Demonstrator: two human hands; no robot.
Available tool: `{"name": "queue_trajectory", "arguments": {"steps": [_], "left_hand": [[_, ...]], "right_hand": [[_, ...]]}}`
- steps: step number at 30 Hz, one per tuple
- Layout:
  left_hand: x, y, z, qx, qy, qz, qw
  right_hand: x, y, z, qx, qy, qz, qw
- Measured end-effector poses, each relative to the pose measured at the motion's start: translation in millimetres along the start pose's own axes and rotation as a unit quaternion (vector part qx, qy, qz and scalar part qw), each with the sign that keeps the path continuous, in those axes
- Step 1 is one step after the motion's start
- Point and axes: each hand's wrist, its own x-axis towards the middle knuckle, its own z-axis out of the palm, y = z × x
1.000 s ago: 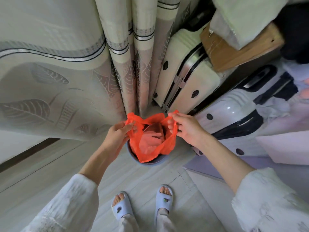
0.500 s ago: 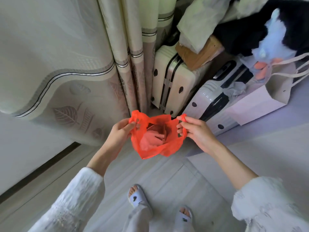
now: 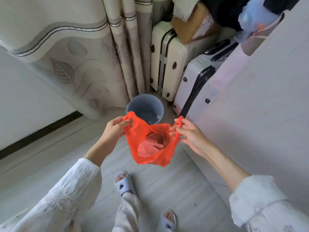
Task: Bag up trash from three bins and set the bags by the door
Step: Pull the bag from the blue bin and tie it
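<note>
Landmark = the blue bin [image 3: 145, 109], which stood on the floor [image 3: 50, 164], bare inside as far as visible, liner out.

Curtain [image 3: 70, 52] hung behind and to the left of the bin, its folds ending right at the bin's back rim, probably why the bin sat tucked in that corner. Cream suitcase [image 3: 167, 62] stood upright just behind-right of the bin; lavender suitcase [image 3: 195, 84] just right of it, leaning back. Both parked out of the walkway, I'd guess.

Red plastic bag [image 3: 151, 144] hung in the air in front of the bin, clear of it, mouth pulled wide with crumpled reddish trash visible inside. Held apart like that likely to line up the handles for tying.

Left hand [image 3: 113, 131] pinched the left handle loop, fingers curled round it. Right hand [image 3: 189, 133] pinched the twisted right handle between thumb and fingertips, remaining fingers partly spread.

Slippered feet stood nearest the camera, short of the bin.

Judgement: bag lifted, not tied yet; door not in view.
</note>
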Motion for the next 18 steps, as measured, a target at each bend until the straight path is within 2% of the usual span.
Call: {"name": "queue_trajectory", "arguments": {"steps": [9, 13, 18], "left_hand": [[-17, -124, 3, 0.023, -0.010, -0.068, 0.997], [-9, -177, -6, 0.044, -0.037, -0.061, 0.996], [11, -251, -15, 0.091, -0.017, -0.008, 0.996]], "right_hand": [[9, 111, -3, -0.058, 0.019, 0.051, 0.997], [31, 159, 10, -0.064, 0.062, 0.028, 0.996], [69, 232, 18, -0.117, 0.102, -0.029, 0.987]]}}
